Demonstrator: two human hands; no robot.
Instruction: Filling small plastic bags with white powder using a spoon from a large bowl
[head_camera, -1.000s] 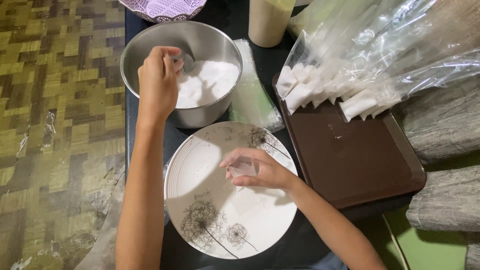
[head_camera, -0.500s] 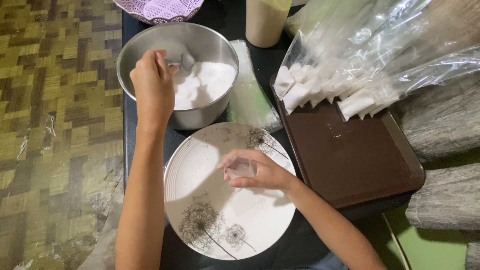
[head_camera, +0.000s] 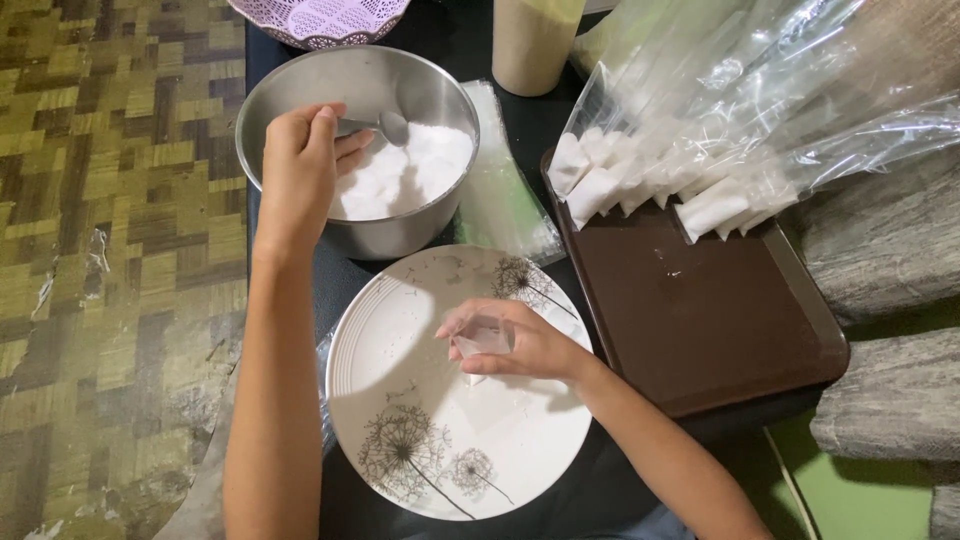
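The left hand is closed around a spoon inside the metal bowl, over the white powder. The right hand pinches what looks like a small clear bag above the plate, with the brown tray just beyond it.
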